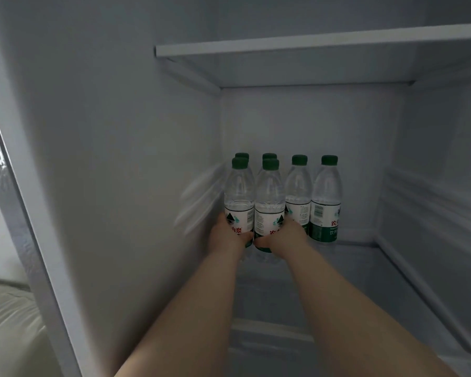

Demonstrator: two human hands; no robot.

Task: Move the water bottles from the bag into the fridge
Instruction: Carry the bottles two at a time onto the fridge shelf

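Both arms reach deep into the fridge [136, 137], and each hand is wrapped around the lower label band of a water bottle: the left hand [226, 235] grasps the front-left bottle [239, 197], the right hand [280, 238] grasps the front-right bottle [269, 202]. Taking the back wall [310, 126] as the landmark, four more bottles stand against it in a row: two are mostly hidden directly behind the held pair, showing only their green caps [242, 155] and [269, 155], while the third back bottle [298, 197] and the fourth back bottle [325, 200] stand in plain sight further along the wall to the right. The held pair sits one rank out from that wall, side by side and apparently touching each other. Both look upright on the glass shelf [351, 268] (whether their bases are fully down I cannot tell, since the hands cover them). The bag is out of view, so how many bottles remain is unknown. The risk, as I judge it, lies in the release: the bottles are packed tight, and a push too far toward the back wall could knock the hidden rear pair over, while pulling the fingers out from between neighbours could drag or tip a front bottle, particularly the right one, whose fingers sit close to the third back bottle.
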